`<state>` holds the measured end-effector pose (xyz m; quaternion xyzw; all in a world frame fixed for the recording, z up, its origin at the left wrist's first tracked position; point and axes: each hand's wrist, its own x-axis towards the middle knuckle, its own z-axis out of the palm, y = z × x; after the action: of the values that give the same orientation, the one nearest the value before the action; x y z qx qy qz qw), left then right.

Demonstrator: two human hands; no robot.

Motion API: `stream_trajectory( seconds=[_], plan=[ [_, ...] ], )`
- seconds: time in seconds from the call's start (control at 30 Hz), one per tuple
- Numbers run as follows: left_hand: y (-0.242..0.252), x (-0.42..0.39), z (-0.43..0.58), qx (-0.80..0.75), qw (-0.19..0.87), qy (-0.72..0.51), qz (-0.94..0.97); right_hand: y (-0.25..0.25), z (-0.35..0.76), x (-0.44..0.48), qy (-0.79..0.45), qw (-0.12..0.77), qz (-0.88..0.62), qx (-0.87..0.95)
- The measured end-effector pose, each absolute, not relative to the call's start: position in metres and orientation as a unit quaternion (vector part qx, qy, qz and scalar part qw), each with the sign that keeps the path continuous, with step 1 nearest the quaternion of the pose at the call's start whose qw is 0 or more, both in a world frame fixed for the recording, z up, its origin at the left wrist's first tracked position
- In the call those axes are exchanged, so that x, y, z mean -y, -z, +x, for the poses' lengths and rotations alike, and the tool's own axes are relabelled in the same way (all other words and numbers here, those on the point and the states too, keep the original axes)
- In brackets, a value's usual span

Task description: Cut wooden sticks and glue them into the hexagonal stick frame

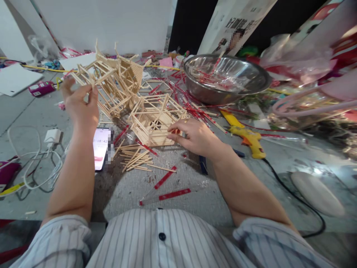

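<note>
Pinching stick frames (160,115) | hands (81,106) | grey table (122,195), loose sticks (136,158) strewn | white panel (111,22) behind

- The stick frame (119,82), at 10 o'clock, was bare, matt wood.
- The bowl (210,97), at 2 o'clock, was smooth, shiny metal.
- The glue gun (247,137), at 3 o'clock, looked like plastic.
- The shirt (174,240), at 6 o'clock, was matt cloth.
- The table (119,195) looked rough.

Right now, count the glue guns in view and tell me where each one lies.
1. The yellow glue gun lies to the right of the right hand, nearer the wearer than the steel bowl. The clutter could hide others.
</note>
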<state>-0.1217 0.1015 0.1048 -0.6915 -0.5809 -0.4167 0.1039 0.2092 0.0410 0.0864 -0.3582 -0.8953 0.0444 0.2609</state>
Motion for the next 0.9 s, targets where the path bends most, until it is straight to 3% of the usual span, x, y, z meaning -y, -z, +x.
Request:
stream_trajectory(
  seconds=[0.1,0.23,0.43,0.53,0.73,0.9],
  plan=[
    [-0.115,-0.094,-0.110,0.586,0.171,0.383,-0.693,-0.086,0.208,-0.041,-0.060,0.258,-0.364,0.893],
    [-0.133,-0.113,-0.101,0.590,0.118,0.285,-0.746,-0.084,0.207,-0.042,-0.063,0.256,-0.360,0.895],
    [-0.155,-0.152,-0.103,0.617,0.119,0.157,-0.762,-0.084,0.207,-0.041,-0.064,0.242,-0.361,0.898],
    [-0.150,-0.155,-0.108,0.637,0.114,0.182,-0.740,-0.084,0.207,-0.041,-0.071,0.241,-0.357,0.899],
    [-0.129,-0.159,-0.129,0.684,0.153,0.347,-0.624,-0.082,0.205,-0.040,-0.060,0.245,-0.352,0.901],
    [-0.123,-0.165,-0.174,0.716,0.172,0.389,-0.554,-0.082,0.204,-0.039,-0.061,0.242,-0.357,0.900]
  ],
)
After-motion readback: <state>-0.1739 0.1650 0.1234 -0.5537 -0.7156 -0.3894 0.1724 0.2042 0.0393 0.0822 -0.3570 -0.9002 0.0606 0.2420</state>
